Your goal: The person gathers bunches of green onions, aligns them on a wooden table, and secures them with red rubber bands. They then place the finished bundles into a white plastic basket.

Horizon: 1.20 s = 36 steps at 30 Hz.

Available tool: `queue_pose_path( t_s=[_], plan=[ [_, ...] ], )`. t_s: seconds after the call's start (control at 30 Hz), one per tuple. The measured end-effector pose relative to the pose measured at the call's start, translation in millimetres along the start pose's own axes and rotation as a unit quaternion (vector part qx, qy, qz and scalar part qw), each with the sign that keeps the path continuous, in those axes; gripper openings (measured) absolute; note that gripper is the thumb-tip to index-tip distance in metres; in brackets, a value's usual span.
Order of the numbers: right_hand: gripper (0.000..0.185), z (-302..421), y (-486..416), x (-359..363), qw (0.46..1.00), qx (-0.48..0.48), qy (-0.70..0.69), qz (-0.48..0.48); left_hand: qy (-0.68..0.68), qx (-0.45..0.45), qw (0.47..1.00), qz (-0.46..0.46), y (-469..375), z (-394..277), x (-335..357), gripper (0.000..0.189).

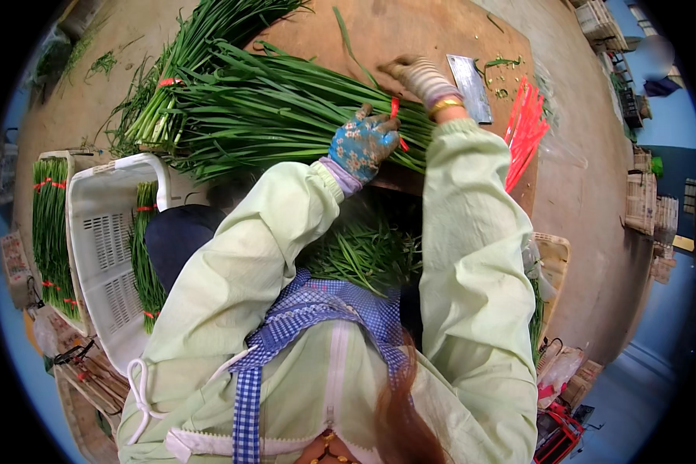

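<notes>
A large loose bundle of green Chinese chives (278,107) lies across the wooden table (452,26), its cut ends towards the right. My left hand (365,142), in a soiled blue floral glove, holds the near side of the bundle beside a red tie (395,107) that runs over the stems. Just beyond the tie, my right hand (420,78) is above the tabletop in a striped glove. Its fingers are blurred, so whether they pinch anything is unclear. Right of that hand lies a flat metal blade (470,87). My right sleeve covers part of the stem ends.
Red tie strips (525,136) lie at the table's right edge. Another tied chive bundle (162,104) is at the far left. A white plastic crate (107,232) and upright tied chives (50,232) stand left. Loose leaves (359,255) fill the space before my apron.
</notes>
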State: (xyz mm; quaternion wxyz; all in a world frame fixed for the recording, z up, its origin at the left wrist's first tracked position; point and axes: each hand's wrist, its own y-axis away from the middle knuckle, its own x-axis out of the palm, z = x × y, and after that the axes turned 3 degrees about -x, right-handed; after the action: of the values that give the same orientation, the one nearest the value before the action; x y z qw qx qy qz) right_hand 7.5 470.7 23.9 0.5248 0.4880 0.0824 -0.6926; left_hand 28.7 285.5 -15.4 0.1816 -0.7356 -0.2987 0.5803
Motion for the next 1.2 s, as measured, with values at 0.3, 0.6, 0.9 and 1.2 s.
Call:
queue_pose_path(
  t_s=[0.3, 0.6, 0.9, 1.2],
  plan=[
    [0.028, -15, -14, 39, 0.922, -0.015, -0.384, -0.039, 0.018, 0.003, 1.000, 0.008, 5, 1, 5, 0.015],
    [0.027, -5, 21, -75, 0.873, -0.107, -0.402, -0.253, 0.026, -0.007, 1.000, -0.014, 7, 3, -1, 0.012],
    [0.025, -58, 99, -14, 0.870, -0.403, 0.092, -0.268, 0.029, 0.004, 0.999, -0.044, 3, 3, 2, 0.012],
    [0.016, -31, 97, 4, 0.891, -0.402, 0.148, -0.153, 0.051, -0.002, 0.998, -0.044, -1, 0, -5, 0.021]
  ],
)
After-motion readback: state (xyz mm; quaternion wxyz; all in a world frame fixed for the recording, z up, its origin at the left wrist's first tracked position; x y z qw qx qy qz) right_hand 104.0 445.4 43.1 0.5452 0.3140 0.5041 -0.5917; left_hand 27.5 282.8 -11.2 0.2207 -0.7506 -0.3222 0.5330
